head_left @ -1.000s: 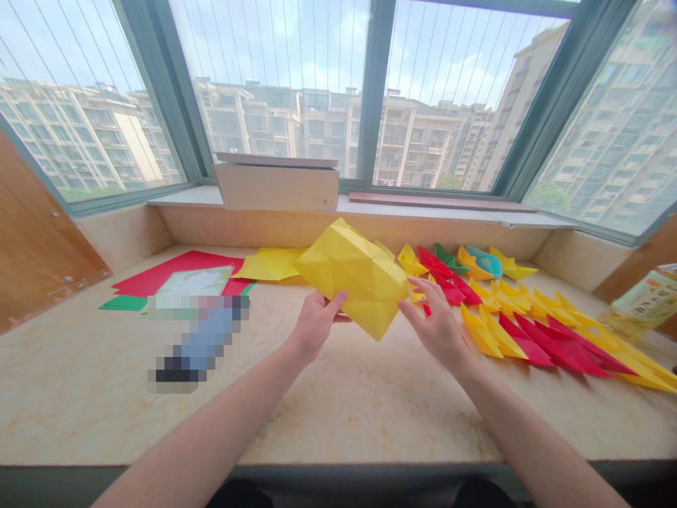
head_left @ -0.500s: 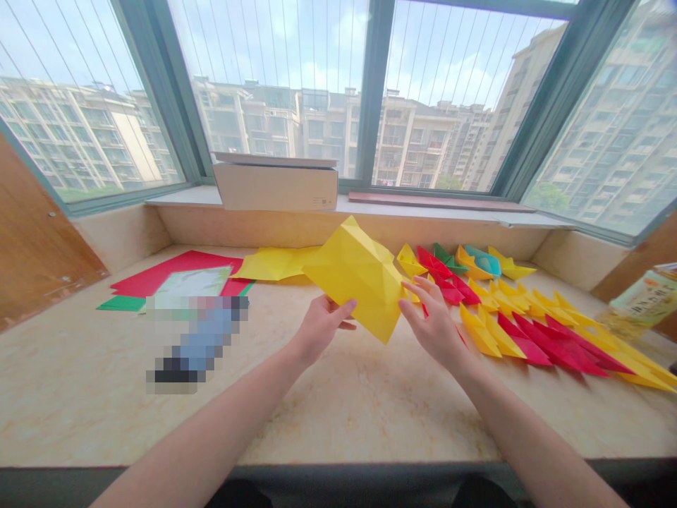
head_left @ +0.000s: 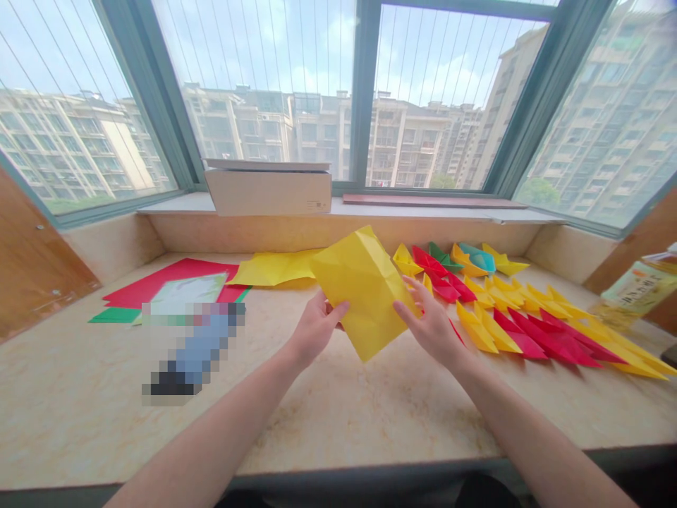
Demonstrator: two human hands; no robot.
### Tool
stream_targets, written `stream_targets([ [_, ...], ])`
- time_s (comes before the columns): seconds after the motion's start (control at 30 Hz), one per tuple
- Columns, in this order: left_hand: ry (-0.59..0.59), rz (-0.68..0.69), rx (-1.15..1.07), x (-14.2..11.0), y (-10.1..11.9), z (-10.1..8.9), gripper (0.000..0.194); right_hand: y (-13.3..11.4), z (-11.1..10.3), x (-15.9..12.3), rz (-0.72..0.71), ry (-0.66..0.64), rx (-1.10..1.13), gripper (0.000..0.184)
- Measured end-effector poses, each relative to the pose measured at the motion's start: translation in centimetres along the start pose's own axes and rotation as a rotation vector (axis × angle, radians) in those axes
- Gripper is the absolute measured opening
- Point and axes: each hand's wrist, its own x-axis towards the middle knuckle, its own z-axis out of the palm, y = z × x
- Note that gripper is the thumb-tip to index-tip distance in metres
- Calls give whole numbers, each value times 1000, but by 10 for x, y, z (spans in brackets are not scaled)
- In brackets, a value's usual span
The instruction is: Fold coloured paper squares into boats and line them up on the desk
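A creased sheet of yellow origami paper (head_left: 364, 289) is held up in front of me, above the stone counter (head_left: 338, 416). My left hand (head_left: 316, 328) grips its lower left edge, with the thumb lying on the front face. My right hand (head_left: 429, 328) pinches its right edge between spread fingers and thumb. Behind the paper lies a flat, crumpled yellow sheet (head_left: 275, 269). Rows of red and yellow folded paper pieces (head_left: 534, 335) sit just right of my right hand.
Small folded paper boats (head_left: 465, 259) stand behind the rows. Red (head_left: 169, 274) and green (head_left: 113, 315) paper sheets and a pixelated object (head_left: 195, 349) lie left. A cardboard box (head_left: 267, 189) stands on the window sill; a packet (head_left: 637, 289) stands far right.
The yellow paper has gone from a puffed, faceted shape to a flatter one, opened between my hands. The whole view has shifted slightly left and down.
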Motion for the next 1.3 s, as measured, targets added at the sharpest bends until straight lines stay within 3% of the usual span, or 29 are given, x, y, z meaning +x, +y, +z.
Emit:
stream_targets([
  [0.17, -82, -36, 45, -1, 2, 1, 50, -4, 1, 0, 211, -145, 358, 51],
  [0.27, -121, -42, 61, -2, 2, 1, 51, -3, 0, 1, 301, -158, 486, 47],
  [0.47, -102, -67, -1, -2, -1, 1, 53, -7, -1, 0, 295, -181, 505, 39],
  [0.63, -107, -58, -12, 0, -7, -3, 47, -12, -1, -2, 294, -237, 571, 44],
  [0.87, -95, -72, -8, -3, -1, 0, 48, -8, 1, 0, 356, -177, 617, 44],
  [1.3, -133, -116, -314, -6, 5, 1, 47, -30, -11, -4, 364, -327, 762, 45],
])
